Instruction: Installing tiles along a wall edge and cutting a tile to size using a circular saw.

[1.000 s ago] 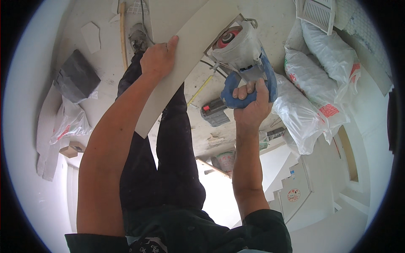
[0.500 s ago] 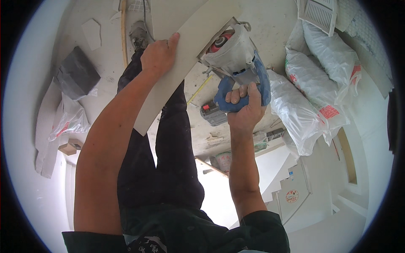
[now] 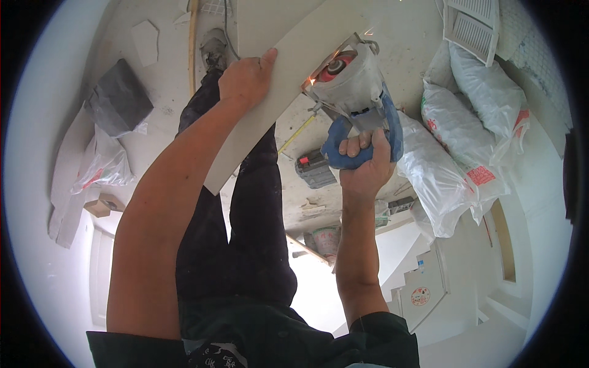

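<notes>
My right hand (image 3: 370, 164) is wrapped around the blue handle of a circular saw (image 3: 362, 83). Dust coats the saw's pale guard, and a red disc shows in its opening. The saw's base rests on the right edge of a long beige board (image 3: 296, 70), where orange sparks fly at the contact. My left hand (image 3: 245, 81) grips the board farther left, thumb laid along its top; its other fingers are partly hidden. The board slants across my legs, its near corner above my thigh.
Filled white sacks (image 3: 463, 132) lie to the right beside a white louvred panel (image 3: 471, 27). On the floor are a yellow tape measure (image 3: 297, 133) and a dark tool case (image 3: 316, 170). A dark grey box (image 3: 119, 98) stands left; a wooden strip (image 3: 192, 49) runs near my shoe.
Sparks now show at the saw, and its base has turned slightly against the board. The whole scene, hands included, has shifted a little to the right in view.
</notes>
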Motion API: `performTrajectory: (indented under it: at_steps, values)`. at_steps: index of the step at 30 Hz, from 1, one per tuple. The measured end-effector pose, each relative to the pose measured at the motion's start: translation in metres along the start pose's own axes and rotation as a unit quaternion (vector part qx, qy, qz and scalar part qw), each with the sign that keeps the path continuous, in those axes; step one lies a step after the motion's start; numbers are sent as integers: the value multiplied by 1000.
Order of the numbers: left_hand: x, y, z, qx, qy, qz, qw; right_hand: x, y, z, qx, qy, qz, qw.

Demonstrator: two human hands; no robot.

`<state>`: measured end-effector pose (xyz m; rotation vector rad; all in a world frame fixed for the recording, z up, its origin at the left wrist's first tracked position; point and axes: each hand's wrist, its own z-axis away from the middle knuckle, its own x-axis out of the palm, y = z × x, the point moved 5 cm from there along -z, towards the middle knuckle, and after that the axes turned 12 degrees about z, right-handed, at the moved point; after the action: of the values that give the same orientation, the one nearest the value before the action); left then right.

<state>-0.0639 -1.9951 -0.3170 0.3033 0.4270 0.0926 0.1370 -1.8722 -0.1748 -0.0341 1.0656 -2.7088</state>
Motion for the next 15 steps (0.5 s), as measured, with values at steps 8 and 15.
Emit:
performTrajectory:
  at_steps: [8,15]
  values:
    - [0,2,3,-9,-5,10,1000,0,5,5,3,0,-13,1000]
    - [2,5,2,-1,8,0,1000,-4,12,12,27,11,-39,999]
